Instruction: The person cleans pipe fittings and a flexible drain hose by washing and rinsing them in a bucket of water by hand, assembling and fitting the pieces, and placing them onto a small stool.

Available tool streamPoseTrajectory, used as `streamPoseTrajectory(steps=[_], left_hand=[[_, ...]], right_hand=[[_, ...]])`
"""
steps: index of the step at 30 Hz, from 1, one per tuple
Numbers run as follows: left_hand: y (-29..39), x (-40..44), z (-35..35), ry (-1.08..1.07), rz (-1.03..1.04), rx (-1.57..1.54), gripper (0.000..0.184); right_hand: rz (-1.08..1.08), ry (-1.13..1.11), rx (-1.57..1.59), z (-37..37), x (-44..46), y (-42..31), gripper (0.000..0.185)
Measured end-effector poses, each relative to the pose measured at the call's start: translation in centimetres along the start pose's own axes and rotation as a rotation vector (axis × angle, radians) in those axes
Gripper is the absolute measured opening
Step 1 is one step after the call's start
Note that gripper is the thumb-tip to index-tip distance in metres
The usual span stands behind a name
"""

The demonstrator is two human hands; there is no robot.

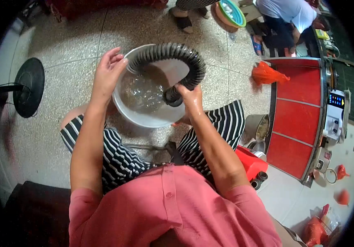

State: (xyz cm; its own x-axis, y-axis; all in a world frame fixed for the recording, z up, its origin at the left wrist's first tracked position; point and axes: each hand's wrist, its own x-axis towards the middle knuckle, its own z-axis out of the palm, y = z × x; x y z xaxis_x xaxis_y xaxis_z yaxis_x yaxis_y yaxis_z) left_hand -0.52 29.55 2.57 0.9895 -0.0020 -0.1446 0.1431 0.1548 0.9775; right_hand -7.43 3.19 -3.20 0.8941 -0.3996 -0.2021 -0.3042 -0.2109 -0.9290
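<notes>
A black ribbed hose (pixel 166 51) arches over a white basin (pixel 133 118) that holds murky, bubbly water (pixel 144 88). My right hand (pixel 191 96) is wrapped round the hose near its lower right end, whose round opening faces the basin's inside. The other end of the hose dips toward the water at the basin's upper left. My left hand (pixel 110 72) is raised at the basin's left rim, fingers apart and holding nothing, close to that end of the hose.
A black round fan base (pixel 29 87) stands at left. Red-fronted cabinets (pixel 295 107), an orange bag (pixel 266 74) and a metal pot (pixel 257 125) are at right. Another person (pixel 288 16) bends at upper right; someone's feet (pixel 183 22) are beyond the basin, near stacked tubs (pixel 230 14).
</notes>
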Motion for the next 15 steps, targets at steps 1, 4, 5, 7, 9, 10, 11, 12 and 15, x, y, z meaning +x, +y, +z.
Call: streamPoseTrajectory(steps=[1,4,5,7,9,10,11,12,15], left_hand=[[-0.4,0.1,0.2,-0.008,-0.003,0.004,0.045],[0.2,0.1,0.0,0.018,-0.019,0.037,0.043],[0.4,0.0,0.0,0.025,-0.039,0.04,0.043],[-0.7,0.2,-0.3,-0.001,-0.024,0.097,0.044],[-1.0,-0.3,-1.1,0.026,-0.014,0.15,0.044],[-1.2,0.0,0.0,-0.021,0.001,0.15,0.044],[-2.0,0.1,0.0,-0.107,-0.065,0.137,0.044],[-2.0,-0.5,0.5,-0.08,-0.19,0.168,0.044],[-4.8,-0.3,-3.0,-0.041,-0.283,0.268,0.042]], right_hand=[[0.012,-0.081,-0.013,-0.4,-0.1,-0.6,0.039],[0.166,-0.099,0.324,0.1,-1.3,-4.2,0.042],[0.148,-0.106,0.284,-0.1,-1.2,-3.7,0.044],[0.264,-0.074,0.269,-0.4,-2.0,-5.1,0.044],[0.314,-0.025,0.267,-0.7,-2.7,-7.8,0.044],[0.385,-0.048,0.281,-1.6,-3.8,-10.0,0.049],[0.51,0.109,0.156,-1.4,-2.8,-6.0,0.054],[0.462,0.073,0.2,-1.4,-5.3,-9.3,0.06],[0.466,0.059,0.671,0.4,-6.5,-12.8,0.026]])
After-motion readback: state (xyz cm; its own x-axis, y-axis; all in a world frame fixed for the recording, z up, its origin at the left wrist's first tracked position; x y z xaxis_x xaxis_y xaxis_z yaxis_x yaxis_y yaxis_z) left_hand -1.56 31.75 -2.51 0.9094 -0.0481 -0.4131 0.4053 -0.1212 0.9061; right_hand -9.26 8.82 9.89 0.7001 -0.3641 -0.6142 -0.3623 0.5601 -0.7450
